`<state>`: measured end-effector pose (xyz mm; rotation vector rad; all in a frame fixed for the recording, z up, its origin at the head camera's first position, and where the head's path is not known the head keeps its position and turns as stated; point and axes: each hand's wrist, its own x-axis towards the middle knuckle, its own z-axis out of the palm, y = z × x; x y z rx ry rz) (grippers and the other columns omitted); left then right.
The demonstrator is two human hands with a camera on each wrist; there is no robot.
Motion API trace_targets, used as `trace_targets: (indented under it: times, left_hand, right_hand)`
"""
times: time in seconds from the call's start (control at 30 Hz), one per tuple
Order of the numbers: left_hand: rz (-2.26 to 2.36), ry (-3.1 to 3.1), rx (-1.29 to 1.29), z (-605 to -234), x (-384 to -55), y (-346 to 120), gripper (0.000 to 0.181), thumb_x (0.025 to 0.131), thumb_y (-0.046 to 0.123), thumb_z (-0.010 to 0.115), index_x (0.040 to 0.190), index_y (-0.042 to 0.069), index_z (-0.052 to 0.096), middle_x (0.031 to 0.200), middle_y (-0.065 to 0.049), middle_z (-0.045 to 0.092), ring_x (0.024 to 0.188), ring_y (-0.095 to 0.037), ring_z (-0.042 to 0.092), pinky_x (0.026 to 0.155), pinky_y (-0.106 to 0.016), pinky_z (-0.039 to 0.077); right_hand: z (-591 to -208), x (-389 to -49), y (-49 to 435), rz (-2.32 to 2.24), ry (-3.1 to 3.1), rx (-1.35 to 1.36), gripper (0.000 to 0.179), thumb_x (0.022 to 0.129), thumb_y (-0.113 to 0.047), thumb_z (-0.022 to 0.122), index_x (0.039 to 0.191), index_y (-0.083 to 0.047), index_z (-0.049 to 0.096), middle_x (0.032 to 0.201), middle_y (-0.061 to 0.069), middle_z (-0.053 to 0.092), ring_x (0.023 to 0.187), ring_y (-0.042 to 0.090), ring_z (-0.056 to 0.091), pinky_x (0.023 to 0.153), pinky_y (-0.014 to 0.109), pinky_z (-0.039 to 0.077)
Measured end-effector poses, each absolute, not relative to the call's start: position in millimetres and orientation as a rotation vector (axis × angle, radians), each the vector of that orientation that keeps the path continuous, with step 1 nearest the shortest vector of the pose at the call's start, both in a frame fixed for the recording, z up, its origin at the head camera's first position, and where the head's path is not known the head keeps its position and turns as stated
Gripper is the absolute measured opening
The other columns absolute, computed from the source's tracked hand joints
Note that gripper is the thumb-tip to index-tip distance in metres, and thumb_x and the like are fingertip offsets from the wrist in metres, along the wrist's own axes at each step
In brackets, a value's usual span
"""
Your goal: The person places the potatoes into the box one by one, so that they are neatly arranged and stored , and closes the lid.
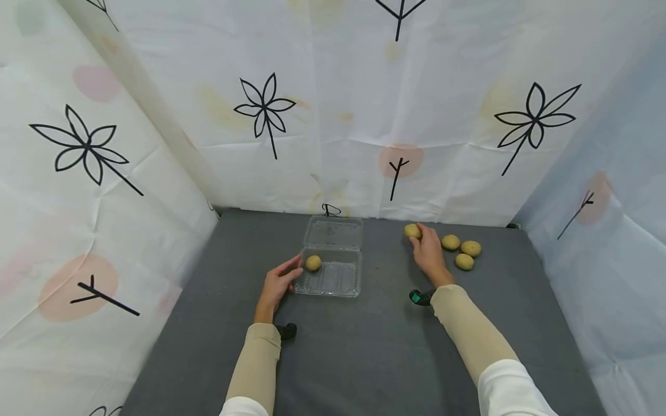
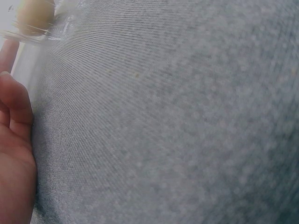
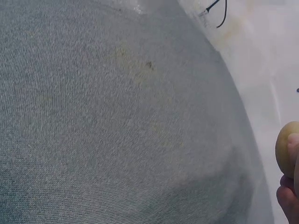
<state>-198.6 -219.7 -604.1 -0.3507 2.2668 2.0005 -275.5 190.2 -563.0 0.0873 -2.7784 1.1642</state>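
A clear plastic clamshell container (image 1: 340,292) sits on the grey table with its lid folded back toward the wall. One small potato (image 1: 313,263) lies at the left of its base. My left hand (image 1: 276,287) is at the container's left side, fairly straight fingers touching its edge. In the left wrist view, the left hand (image 2: 16,135) shows partly, below the container's blurred edge. Off to the right, my right hand (image 1: 429,254) pinches another potato (image 1: 413,231) between thumb and fingers. The right wrist view shows that potato (image 3: 286,149) only at its right edge.
Three loose potatoes, a back left one (image 1: 450,242), a right one (image 1: 470,248) and a front one (image 1: 465,262), lie beside my right hand. White cloth walls (image 1: 333,115) with plant drawings enclose the grey table (image 1: 354,358) at the back and sides.
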Motion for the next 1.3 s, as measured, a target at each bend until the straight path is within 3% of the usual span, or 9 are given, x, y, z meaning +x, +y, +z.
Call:
trace_targets:
  times: [0.57, 1.3]
  left_hand:
    - [2.025, 2.265, -0.343, -605, -201, -221, 0.042, 0.094, 0.028, 0.075, 0.136, 0.029, 0.068, 0.138, -0.005, 0.068, 0.054, -0.008, 0.043, 0.057, -0.021, 0.045]
    - [2.019, 2.269, -0.362, -603, -198, -219, 0.043, 0.094, 0.026, 0.075, 0.137, 0.028, 0.068, 0.139, -0.005, 0.068, 0.055, -0.007, 0.043, 0.058, -0.021, 0.045]
  right_hand:
    - [-549, -269, 174, 1.154, -2.730, 0.209, 0.052, 0.105, -0.015, 0.058, 0.150, 0.006, 0.043, 0.136, 0.031, 0.053, 0.119, 0.044, 0.056, 0.099, 0.056, 0.047]
    - [-536, -253, 147, 1.203, -2.686, 0.349, 0.053, 0.103, -0.015, 0.061, 0.150, 0.005, 0.044, 0.135, 0.028, 0.053, 0.121, 0.040, 0.060, 0.102, 0.049, 0.053]
